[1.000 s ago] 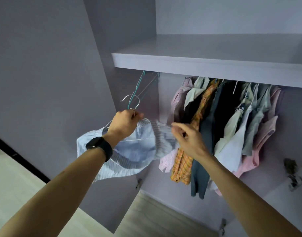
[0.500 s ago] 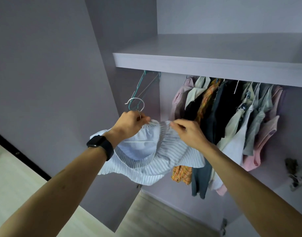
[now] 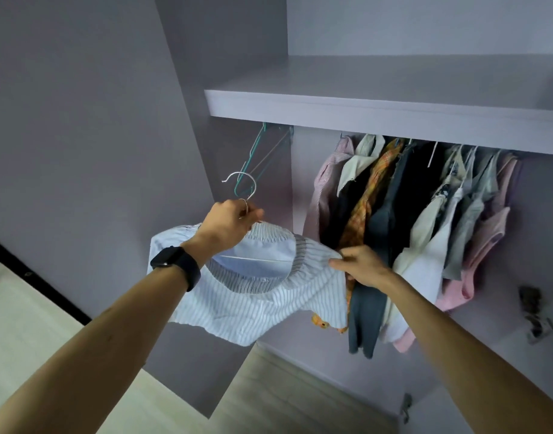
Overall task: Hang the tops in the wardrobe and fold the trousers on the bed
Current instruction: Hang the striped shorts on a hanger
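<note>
No readable text or labels anywhere.

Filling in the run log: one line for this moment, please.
phase: hanging | left hand grips hanger | right hand pinches striped top | hanger not yet hooked

open gap left of hung clothes, empty hangers there

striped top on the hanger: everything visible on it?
The striped top is pale blue-white with thin stripes, seemingly light woven fabric, with a gathered elastic neckline. It sits on a silver wire hanger, whose bar shows through the neck opening, not yet hooked in the wardrobe. The left hand grips the hanger below its hook; the right hand pinches the neckline's right edge. Its hem hangs free.
</note>
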{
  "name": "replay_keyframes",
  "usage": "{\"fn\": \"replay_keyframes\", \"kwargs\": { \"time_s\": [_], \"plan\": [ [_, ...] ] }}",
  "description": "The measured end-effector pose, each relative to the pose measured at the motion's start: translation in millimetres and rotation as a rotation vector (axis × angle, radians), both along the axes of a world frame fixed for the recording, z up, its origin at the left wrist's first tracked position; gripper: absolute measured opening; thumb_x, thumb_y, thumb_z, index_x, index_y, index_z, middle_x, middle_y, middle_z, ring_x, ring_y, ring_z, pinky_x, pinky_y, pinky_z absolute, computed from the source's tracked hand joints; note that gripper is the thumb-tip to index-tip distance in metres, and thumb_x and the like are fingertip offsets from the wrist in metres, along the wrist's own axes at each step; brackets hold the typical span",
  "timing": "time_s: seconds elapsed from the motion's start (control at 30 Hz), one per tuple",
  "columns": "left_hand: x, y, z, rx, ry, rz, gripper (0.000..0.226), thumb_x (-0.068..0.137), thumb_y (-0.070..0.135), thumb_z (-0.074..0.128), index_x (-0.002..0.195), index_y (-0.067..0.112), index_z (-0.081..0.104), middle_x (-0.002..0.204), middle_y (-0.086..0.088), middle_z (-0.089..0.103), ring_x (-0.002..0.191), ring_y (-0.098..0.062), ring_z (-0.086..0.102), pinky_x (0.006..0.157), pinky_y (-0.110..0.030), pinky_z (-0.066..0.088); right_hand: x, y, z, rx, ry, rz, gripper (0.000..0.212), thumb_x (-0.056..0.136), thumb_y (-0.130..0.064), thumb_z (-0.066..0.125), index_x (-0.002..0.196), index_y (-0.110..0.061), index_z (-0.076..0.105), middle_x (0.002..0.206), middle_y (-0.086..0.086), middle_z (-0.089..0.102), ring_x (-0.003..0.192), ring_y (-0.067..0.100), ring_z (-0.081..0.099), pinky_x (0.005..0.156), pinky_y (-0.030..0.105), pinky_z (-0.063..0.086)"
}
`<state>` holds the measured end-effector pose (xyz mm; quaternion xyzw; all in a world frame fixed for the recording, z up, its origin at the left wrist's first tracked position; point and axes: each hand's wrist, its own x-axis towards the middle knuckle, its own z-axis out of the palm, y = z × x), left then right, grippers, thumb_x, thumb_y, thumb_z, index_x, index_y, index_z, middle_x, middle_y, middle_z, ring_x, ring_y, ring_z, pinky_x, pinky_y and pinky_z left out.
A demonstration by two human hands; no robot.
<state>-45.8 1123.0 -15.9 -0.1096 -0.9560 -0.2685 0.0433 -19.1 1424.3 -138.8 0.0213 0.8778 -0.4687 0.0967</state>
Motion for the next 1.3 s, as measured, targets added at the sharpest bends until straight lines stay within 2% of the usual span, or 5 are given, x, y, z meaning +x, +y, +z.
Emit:
{"fn": "replay_keyframes", "kwargs": {
  "time_s": [0.2,0.57,0.67,1.03,1.3],
  "plan": [
    [-0.2,-0.2,-13.0,-0.126,-0.091,-0.019,0.027,0.101,0.036,0.056,0.085,0.023,0.074,0.074,0.0,0.069,0.072,-0.019,0.062,0.065,-0.026,0.047,-2.7,23.2,12.6,0.221,0.202,-0.092,0.005,0.087,-0.017,0.077,0.091,-0.015,0.079,0.078,-0.011,0.073,0.073,0.001,0.063,0.064,0.005,0.04],
    [3.2,13.6,-20.5,-0.011,-0.154,-0.045,0.032,0.101,0.043,0.055,0.083,0.02,0.069,0.076,0.006,0.07,0.068,-0.015,0.061,0.055,-0.015,0.041,32.5,-55.0,29.9,0.33,0.555,-0.086,0.054,0.079,-0.072,0.062,0.106,-0.026,0.068,0.095,-0.01,0.065,0.083,0.009,0.062,0.067,0.028,0.052],
    [2.3,15.6,-19.5,-0.031,-0.14,-0.06,0.028,0.101,0.042,0.056,0.084,0.024,0.07,0.073,0.008,0.068,0.067,-0.014,0.062,0.056,-0.015,0.043,30.7,-62.2,22.5,0.549,0.446,-0.03,0.036,0.087,-0.038,0.068,0.116,-0.02,0.056,0.107,0.0,0.06,0.091,0.025,0.064,0.07,0.034,0.049],
    [13.6,15.5,-45.2,-0.119,-0.115,-0.049,0.03,0.102,0.037,0.054,0.075,0.029,0.065,0.068,0.005,0.059,0.075,-0.026,0.062,0.065,-0.032,0.042,2.1,-54.9,61.7,0.251,0.296,-0.164,0.01,0.078,-0.02,0.055,0.074,-0.014,0.061,0.068,0.003,0.064,0.075,0.032,0.06,0.076,0.04,0.053],
    [10.9,42.4,-44.3,-0.101,-0.087,0.007,0.027,0.1,0.036,0.054,0.085,0.021,0.07,0.081,-0.004,0.071,0.088,-0.034,0.065,0.069,-0.032,0.043,47.3,-96.8,30.5,-0.046,0.098,0.166,0.025,0.087,-0.03,0.076,0.106,-0.015,0.071,0.107,-0.005,0.073,0.072,0.018,0.073,0.06,0.024,0.052]
  ]
}}
